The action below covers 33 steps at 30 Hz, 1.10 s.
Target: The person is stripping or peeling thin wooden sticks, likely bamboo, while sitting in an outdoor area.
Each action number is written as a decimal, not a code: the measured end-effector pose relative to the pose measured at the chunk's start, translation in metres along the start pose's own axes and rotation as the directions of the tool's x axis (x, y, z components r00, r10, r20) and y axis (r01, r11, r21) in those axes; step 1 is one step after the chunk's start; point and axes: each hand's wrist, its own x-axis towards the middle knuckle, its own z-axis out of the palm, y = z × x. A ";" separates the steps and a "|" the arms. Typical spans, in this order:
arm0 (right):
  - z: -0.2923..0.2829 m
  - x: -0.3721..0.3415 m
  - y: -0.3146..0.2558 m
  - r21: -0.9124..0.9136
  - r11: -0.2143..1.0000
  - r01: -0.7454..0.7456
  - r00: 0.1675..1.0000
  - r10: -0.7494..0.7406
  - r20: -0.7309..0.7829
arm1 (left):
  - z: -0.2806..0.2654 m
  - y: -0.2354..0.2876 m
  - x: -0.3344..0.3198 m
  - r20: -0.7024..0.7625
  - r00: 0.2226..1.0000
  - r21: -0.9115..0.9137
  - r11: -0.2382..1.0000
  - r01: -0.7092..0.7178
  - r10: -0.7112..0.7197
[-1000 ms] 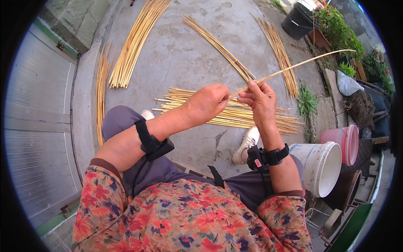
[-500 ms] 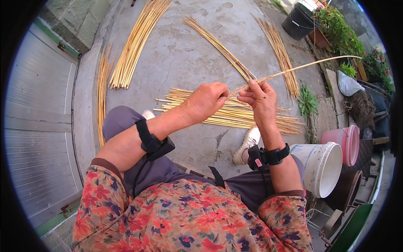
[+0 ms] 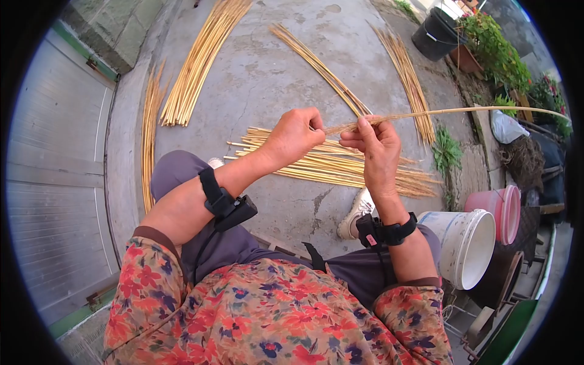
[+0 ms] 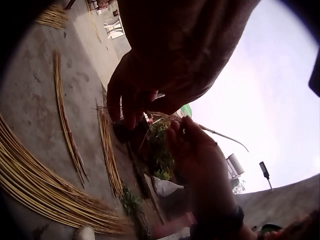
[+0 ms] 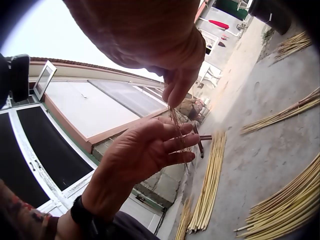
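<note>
In the head view, my right hand (image 3: 381, 152) pinches a long thin stalk (image 3: 462, 111) between thumb and fingers near its feathery end. My left hand (image 3: 294, 139) is beside it, thumb and index finger bent with a small gap between them. Seen from the right wrist, loose strands (image 5: 179, 131) cross the left hand's spread, relaxed fingers (image 5: 175, 145), while the right hand (image 5: 150, 37) holds them from above. The left wrist view shows the left hand (image 4: 170, 55) darkly, its fingers hanging apart, and the right hand (image 4: 202, 165) below.
Stalk bundles lie on the concrete: one below the hands (image 3: 328, 167), others at upper left (image 3: 204, 61), far left (image 3: 149, 140), upper middle (image 3: 319, 67) and upper right (image 3: 407, 79). A white bucket (image 3: 450, 243), a pink bucket (image 3: 486, 201) and plants (image 3: 496, 52) stand at the right.
The stalk has moved right and its tip reaches farther out and lower. The left hand has shifted slightly left, its thumb and index finger loosened. The right hand still pinches the stalk.
</note>
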 end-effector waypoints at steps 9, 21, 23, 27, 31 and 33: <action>-0.048 0.016 -0.024 0.181 0.979 -0.095 0.993 0.080 0.086 | -0.040 -0.004 0.003 0.246 0.962 0.090 0.991 0.097 -0.116; -0.042 0.015 -0.010 0.307 0.918 -0.252 0.951 0.176 0.254 | -0.023 0.015 -0.014 0.422 0.905 -0.491 0.853 0.176 0.056; -0.042 0.016 -0.009 0.289 0.921 -0.262 0.951 0.194 0.242 | -0.025 0.011 -0.012 0.404 0.913 -0.441 0.887 0.140 0.057; -0.039 0.015 -0.008 0.283 0.920 -0.271 0.947 0.202 0.252 | -0.021 0.010 -0.015 0.287 0.948 -0.318 0.947 -0.039 0.136; -0.034 0.014 -0.004 0.291 0.911 -0.293 0.941 0.221 0.256 | -0.016 0.008 -0.017 0.281 0.955 -0.447 0.894 0.042 0.096; -0.031 0.013 -0.004 0.309 0.902 -0.301 0.938 0.220 0.269 | -0.016 0.008 -0.018 0.295 0.953 -0.430 0.901 0.067 0.070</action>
